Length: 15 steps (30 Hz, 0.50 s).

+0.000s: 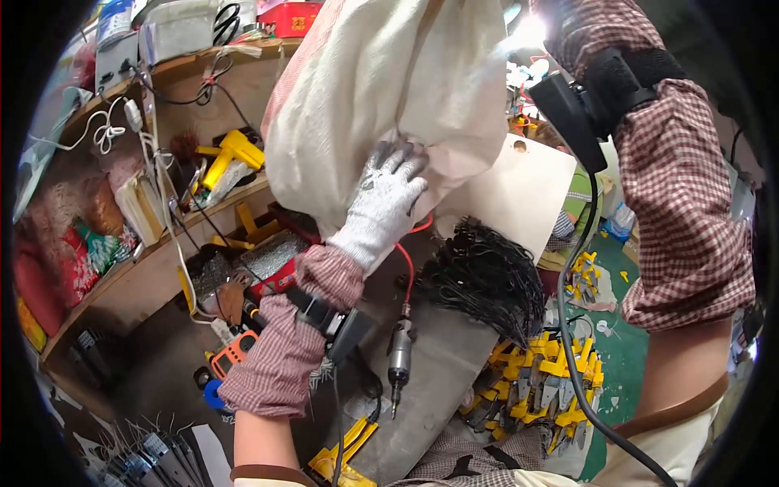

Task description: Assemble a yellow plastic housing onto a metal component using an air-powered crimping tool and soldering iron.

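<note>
A large off-white woven sack [365, 89] with a reddish stripe along one side fills the top middle, above the bench. My left hand [388, 191], in a white glove with grey fingertips, lies against the lower part of the sack, its fingers apart and slightly bent on the cloth. My right arm, in a checked sleeve, is raised at the upper right, and its hand is outside the picture. Below the sack, a metal power screwdriver [400, 357] with a red hose rests on the grey bench [442, 357], beside a heap of black cables [483, 280].
A pile of yellow-and-grey parts [535, 381] lies at the lower right, near green flooring [608, 349]. Yellow pieces [349, 454] sit at the bench's near edge. Shelves [162, 235] curve along the left, with an orange device [233, 355] below. Another person's green clothing [578, 203] shows behind a pale board [519, 195].
</note>
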Available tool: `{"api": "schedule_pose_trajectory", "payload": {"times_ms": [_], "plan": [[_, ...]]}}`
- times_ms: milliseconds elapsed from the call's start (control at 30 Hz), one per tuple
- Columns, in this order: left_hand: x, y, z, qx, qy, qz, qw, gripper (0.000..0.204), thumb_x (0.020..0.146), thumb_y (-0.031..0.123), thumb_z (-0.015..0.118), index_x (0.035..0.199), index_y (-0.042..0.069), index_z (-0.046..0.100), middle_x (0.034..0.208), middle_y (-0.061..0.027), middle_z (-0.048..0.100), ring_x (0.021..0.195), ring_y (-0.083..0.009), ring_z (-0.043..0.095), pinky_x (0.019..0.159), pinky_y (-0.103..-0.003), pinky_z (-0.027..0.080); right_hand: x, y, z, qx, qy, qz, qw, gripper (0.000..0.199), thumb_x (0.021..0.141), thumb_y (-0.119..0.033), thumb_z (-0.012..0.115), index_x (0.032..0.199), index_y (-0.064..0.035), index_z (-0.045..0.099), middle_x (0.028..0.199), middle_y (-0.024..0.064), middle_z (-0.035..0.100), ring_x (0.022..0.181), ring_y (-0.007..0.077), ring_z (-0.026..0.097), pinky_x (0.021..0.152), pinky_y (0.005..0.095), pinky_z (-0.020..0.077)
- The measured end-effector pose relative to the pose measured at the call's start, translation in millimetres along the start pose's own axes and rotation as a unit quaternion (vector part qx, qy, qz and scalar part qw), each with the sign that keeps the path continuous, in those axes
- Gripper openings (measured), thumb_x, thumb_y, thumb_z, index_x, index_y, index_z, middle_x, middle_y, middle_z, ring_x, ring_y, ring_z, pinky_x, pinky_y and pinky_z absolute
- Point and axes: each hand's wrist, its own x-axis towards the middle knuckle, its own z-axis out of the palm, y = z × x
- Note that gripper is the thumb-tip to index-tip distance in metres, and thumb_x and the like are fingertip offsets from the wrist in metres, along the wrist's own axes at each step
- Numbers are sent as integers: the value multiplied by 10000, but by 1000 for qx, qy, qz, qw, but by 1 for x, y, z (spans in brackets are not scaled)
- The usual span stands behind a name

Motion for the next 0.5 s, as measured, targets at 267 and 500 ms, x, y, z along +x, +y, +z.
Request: {"api": "schedule_pose_trajectory", "payload": {"times_ms": [267, 500], "plan": [[120, -20, -44, -87, 373, -188, 904, 960, 750, 406, 829, 1512, 91, 337, 1488, -247, 434, 1424, -424, 364, 1182, -546, 270, 64, 54, -41, 387, 56, 22, 920, 173, 864, -108, 638, 975, 9, 700, 907, 139, 724, 820, 260, 695, 778, 329, 559], [92, -98, -74, -254, 220, -295, 894, 501, 793, 310, 811, 1158, 10, 641, 1058, -181, 706, 942, -296, 702, 856, -389, 550, -94, -20, 33, 253, 5, 35, 967, 455, 875, -408, 677, 1161, -55, 664, 1026, 136, 715, 946, 242, 688, 834, 359, 540]]}}
